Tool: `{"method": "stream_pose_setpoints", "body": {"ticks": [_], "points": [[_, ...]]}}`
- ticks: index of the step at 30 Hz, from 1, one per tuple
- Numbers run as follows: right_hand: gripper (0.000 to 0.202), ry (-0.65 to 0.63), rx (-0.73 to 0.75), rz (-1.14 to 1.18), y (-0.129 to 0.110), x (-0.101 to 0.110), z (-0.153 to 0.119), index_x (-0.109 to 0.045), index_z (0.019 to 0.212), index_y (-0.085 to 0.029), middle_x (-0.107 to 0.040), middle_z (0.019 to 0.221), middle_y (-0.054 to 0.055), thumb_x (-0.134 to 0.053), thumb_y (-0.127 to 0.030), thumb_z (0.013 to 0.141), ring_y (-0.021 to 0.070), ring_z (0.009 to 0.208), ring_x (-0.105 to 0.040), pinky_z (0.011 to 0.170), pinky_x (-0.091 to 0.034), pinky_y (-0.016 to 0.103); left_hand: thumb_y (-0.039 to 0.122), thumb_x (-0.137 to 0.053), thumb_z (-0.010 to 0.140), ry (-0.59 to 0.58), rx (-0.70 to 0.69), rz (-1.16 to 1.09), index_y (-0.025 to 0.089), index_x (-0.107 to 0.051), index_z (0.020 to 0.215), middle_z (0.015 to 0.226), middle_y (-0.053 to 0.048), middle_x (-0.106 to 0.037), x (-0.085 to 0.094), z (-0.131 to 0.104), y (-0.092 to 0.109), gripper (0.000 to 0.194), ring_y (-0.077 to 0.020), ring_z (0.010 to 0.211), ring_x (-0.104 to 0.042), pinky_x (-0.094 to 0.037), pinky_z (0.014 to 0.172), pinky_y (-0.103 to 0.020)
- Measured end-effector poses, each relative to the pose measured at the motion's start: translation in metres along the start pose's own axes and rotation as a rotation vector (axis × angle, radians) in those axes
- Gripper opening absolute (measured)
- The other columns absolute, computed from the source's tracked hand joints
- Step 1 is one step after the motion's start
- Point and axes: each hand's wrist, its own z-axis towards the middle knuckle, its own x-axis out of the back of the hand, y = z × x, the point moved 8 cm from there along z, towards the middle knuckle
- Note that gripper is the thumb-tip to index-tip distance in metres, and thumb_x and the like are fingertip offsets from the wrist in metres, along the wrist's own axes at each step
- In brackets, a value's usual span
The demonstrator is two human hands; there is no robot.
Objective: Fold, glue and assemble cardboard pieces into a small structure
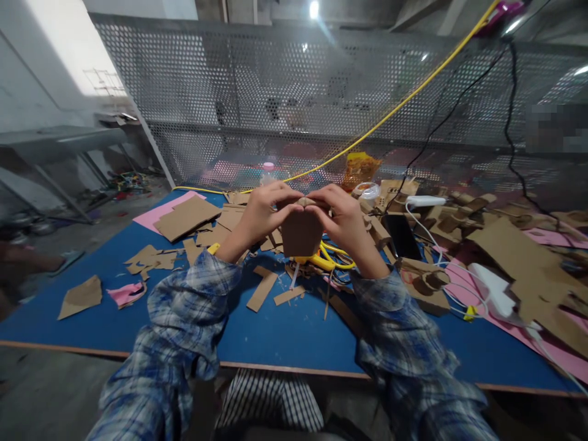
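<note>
Head view. Above the middle of the bench [285,337], my left hand [267,211] and right hand [342,212] nearly meet, thumbs and fingers pinching a cardboard piece [302,236] along its top; my plaid-sleeved forearms [188,306] converge over the bench's near edge.

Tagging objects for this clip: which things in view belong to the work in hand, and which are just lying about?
In the work:
- brown cardboard piece, pinched by the left hand and right hand
- possibly the yellow tool, partly hidden

Apparently just lying about:
- black phone
- pink scrap
- pink-capped bottle
- yellow-orange packet
</note>
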Motion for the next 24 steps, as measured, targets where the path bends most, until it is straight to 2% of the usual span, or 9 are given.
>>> {"method": "stream_pose_setpoints", "body": {"ticks": [5, 10, 24], "points": [[0.010, 0.024, 0.011, -0.026, 0.004, -0.007, -0.003, -0.061, 0.091, -0.019, -0.059, 0.083, 0.005, -0.051, -0.021, 0.088, 0.0180, 0.078, -0.056, 0.070, -0.046, 0.031, 0.026, -0.052, 0.089, 0.025, -0.041, 0.169, 0.015, -0.066, 0.095, 0.090, -0.007, -0.071, -0.009, -0.006, 0.002, 0.019, -0.0171, 0.084, -0.065, -0.049, 0.075, -0.028], [0.011, 0.018, -0.011, -0.047, 0.014, -0.015, -0.007, -0.060, 0.086, -0.018, -0.059, 0.080, 0.005, -0.050, -0.020, 0.088, 0.0173, 0.075, -0.055, 0.067, -0.044, 0.029, 0.019, -0.047, 0.088, -0.029, -0.030, 0.288, 0.015, -0.065, 0.096, 0.089, -0.007, -0.070, -0.024, -0.012, -0.005, 0.020, -0.0171, 0.081, -0.064, -0.048, 0.072, -0.028], [0.010, 0.072, -0.039, 0.025, 0.010, -0.012, -0.006, -0.062, 0.080, -0.017, -0.060, 0.074, 0.004, -0.053, -0.015, 0.083, 0.0162, 0.070, -0.055, 0.064, -0.042, 0.027, 0.019, -0.053, 0.083, 0.043, 0.050, 0.189, 0.015, -0.069, 0.085, 0.080, -0.006, -0.071, -0.021, -0.011, -0.006, 0.016, -0.0160, 0.072, -0.064, -0.046, 0.067, -0.026]]}}
